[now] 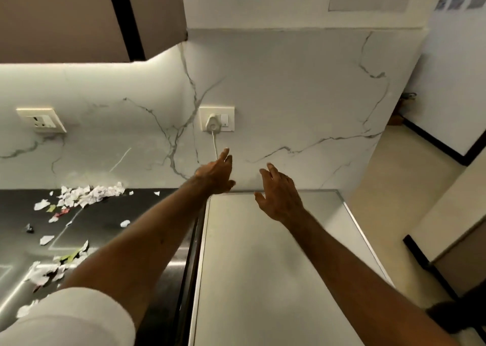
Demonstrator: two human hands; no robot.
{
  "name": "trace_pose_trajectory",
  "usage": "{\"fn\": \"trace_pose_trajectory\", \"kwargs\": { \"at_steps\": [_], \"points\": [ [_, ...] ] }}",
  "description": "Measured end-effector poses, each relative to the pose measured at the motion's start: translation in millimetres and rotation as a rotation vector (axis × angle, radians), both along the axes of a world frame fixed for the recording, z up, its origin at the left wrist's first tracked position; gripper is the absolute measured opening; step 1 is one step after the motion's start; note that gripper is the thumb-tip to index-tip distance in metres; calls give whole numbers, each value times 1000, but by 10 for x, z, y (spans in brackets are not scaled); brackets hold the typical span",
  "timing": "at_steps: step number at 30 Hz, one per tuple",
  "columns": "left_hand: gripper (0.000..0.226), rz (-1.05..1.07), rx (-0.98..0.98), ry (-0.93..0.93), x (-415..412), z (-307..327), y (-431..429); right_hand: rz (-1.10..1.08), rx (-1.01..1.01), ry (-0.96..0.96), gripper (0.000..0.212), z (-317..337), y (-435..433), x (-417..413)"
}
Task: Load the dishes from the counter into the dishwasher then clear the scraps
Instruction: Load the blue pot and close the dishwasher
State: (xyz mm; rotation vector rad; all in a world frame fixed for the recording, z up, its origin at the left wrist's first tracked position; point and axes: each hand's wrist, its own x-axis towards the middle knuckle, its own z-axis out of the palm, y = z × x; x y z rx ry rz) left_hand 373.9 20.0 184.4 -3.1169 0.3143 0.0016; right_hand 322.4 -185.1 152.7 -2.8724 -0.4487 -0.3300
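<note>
Torn white paper scraps [89,194] lie along the back and left edges of the dark glossy counter [110,222], so the empty, slack-fingered left hand [217,173] and right hand [280,194], over the grey metal appliance top [263,253], should probably sweep them together.

Both bare arms reach forward, the left hand [217,173] and right hand [280,194] side by side (apart, not touching), fingers loosely spread, holding nothing.

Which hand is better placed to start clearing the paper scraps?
Left, likely: the left hand sits nearer the paper scraps on the dark counter; the right hand is over the steel top, farther off.
</note>
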Motion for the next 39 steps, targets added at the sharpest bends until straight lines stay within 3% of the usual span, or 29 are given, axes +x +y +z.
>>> {"fn": "trace_pose_trajectory", "kwargs": {
  "at_steps": [8, 15, 20, 24, 28, 30, 32, 35, 37, 39],
  "points": [
    [81, -1, 61, -24, 761, 281, -40, 24, -40, -32, 69, 369, 23, 474],
    [66, 47, 99, 55, 1235, 265, -61, 13, -19, 2, 68, 290, -161, 640],
    [74, 85, 77, 78, 1391, 118, -62, -7, -30, 34, 68, 188, -337, 707],
    [98, 99, -22, 46, 1246, 36, -116, -13, -16, 56, 68, 116, -363, 742],
    [93, 4, -67, 88, 885, -259, -156, -19, 47, 105, 69, -50, -341, 660],
    [89, -35, -56, 197, 591, -628, -200, -48, 69, 238, 70, -287, -349, 547],
    [91, -51, -52, 384, 197, -1114, -243, -75, 14, 489, 74, -666, -386, 368],
    [109, -35, 18, 643, -564, -1827, -252, -78, -140, 846, 100, -1375, -457, -121],
    [125, -18, 38, 716, -1025, -2093, -263, -84, -197, 944, 120, -1754, -493, -507],
    [123, 15, 11, 683, -1270, -2189, -268, -107, -188, 928, 124, -1916, -523, -785]
  ]
}}
